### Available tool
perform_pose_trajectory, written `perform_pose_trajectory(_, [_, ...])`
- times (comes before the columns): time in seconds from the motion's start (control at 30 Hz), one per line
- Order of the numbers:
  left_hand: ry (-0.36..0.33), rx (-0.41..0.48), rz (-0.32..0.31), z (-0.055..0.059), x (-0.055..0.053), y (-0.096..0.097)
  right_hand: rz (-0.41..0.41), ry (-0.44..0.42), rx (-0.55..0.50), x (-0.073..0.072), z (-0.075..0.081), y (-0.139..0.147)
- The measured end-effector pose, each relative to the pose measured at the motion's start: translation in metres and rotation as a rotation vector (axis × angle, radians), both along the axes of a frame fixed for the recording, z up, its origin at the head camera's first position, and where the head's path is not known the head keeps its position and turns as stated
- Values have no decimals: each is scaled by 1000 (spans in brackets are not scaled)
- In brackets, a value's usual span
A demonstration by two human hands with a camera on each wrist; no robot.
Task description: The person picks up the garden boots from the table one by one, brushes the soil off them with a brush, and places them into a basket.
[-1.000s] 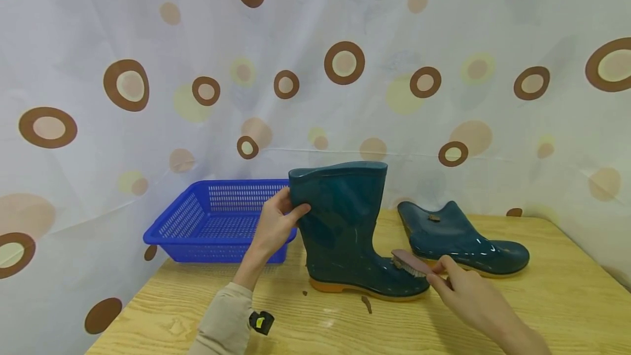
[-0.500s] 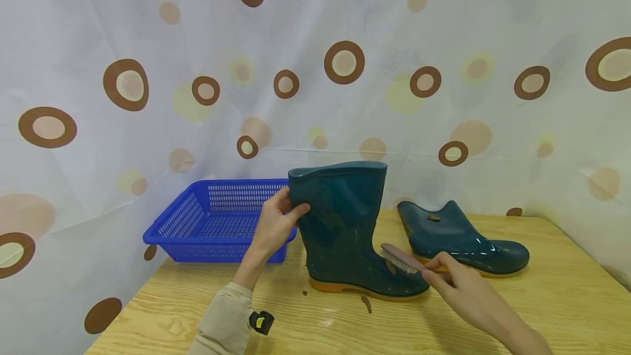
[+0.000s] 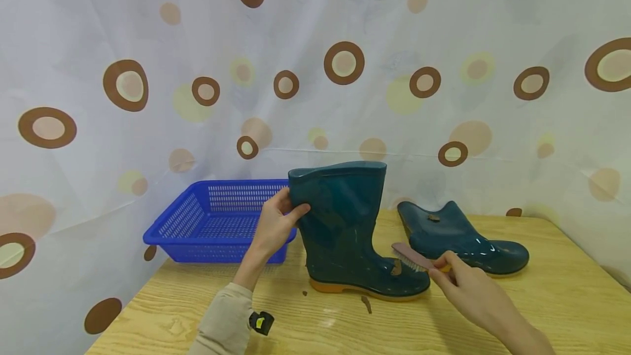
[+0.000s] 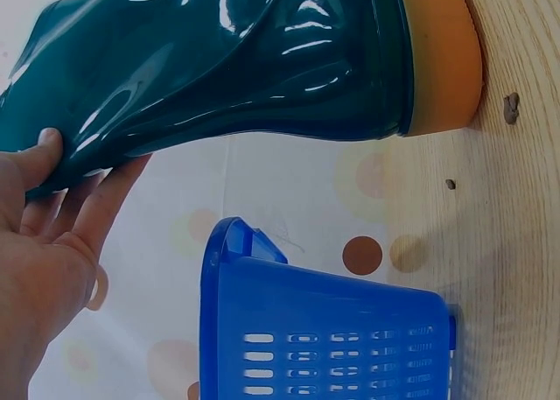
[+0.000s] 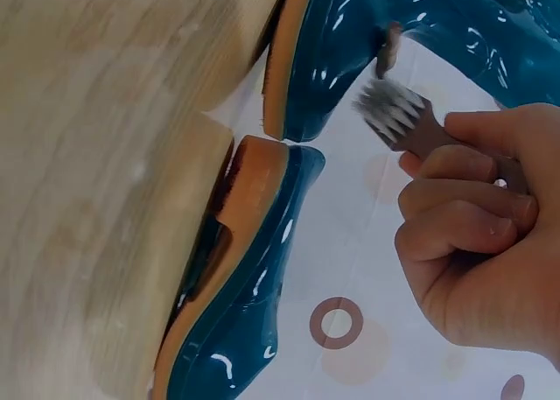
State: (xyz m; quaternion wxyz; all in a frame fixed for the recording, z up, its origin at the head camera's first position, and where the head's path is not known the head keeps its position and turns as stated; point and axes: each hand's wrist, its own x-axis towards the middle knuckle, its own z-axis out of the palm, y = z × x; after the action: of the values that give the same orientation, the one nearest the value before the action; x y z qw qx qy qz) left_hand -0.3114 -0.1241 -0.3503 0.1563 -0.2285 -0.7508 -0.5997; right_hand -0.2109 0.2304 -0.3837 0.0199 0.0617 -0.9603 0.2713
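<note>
Brush shifted toward toe since half second earlier: mauve-backed brush with pale bristles [image 3: 413, 258], handle pinched in right hand [image 3: 474, 292]; brown mud-like clump [image 3: 396, 268] also lay slightly nearer toe. Glossy dark-green rubber boot with orange sole [image 3: 340, 223] stood upright on pale wood-grained table [image 3: 305, 330], left hand [image 3: 276, 224] pinching upper shaft between thumb and fingers. Brushing judged partly done: thin brown flake [image 3: 366, 304] lay loose before boot, clump remained on boot's forefoot. Apparently left: matching second boot [image 3: 478, 251], on its side behind, bearing small brown lump [image 3: 433, 217].
</note>
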Motion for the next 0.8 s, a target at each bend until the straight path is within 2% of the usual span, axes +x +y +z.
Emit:
perform_pose_trajectory(0.2, [0,-1,5,0,-1,0,2,4,44,-3,-4,4])
perform_pose_trajectory(0.43, [-3,6,-1,0,0,-1,57,18,-15,-1,-1,-1])
perform_pose_trajectory(0.53, [-6,6,2,0,0,-1,77,50,-50,1,2,-4])
perform_pose_trajectory(0.67, [-2,11,1,1,0,0,41,107,-69,3,4,-5])
perform_pose_trajectory(0.8, [-1,10,5,1,0,1,6,78,-12,3,2,-2])
